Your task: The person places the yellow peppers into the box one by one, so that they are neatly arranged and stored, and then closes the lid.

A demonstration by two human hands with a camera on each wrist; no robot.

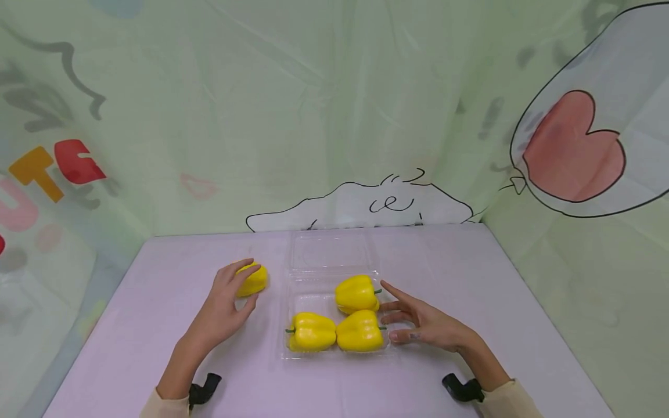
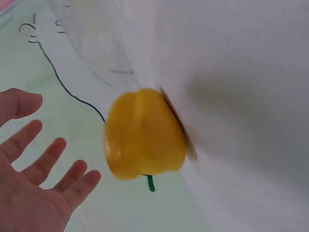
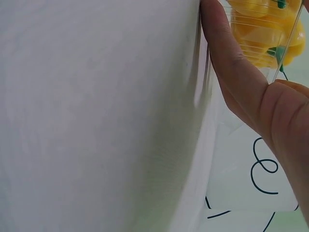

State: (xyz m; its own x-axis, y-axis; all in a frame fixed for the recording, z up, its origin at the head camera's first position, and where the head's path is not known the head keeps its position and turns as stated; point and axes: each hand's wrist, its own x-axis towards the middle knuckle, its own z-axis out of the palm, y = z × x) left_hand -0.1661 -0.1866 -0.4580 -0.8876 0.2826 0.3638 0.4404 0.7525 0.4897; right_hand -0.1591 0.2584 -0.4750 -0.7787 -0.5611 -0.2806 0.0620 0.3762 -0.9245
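Taking the clear container as the middle of the clock in the head view, the left forearm enters from eight o'clock, out of a beige sleeve with a black wrist mount beside it, and slants up toward one o'clock. The left hand hangs at nine o'clock, its fingers reaching over the loose yellow pepper, which lies at ten o'clock on the pale tabletop. These fingers are spread and gently bent, the thumb well apart from them and pointing to about one o'clock; they pinch nothing, and the left wrist view shows a gap between fingertips and pepper. At the centre sits the clear container, its lid laid open toward twelve o'clock. Inside are three yellow peppers: one at seven o'clock with its stem toward nine, one at five and one at one, both with stems toward three. The right hand is at three o'clock, its forearm slanting up toward ten. Its index finger stretches toward ten o'clock, the other fingers bend loosely at the container's side, and the thumb points to nine; whether they touch the plastic I cannot tell.
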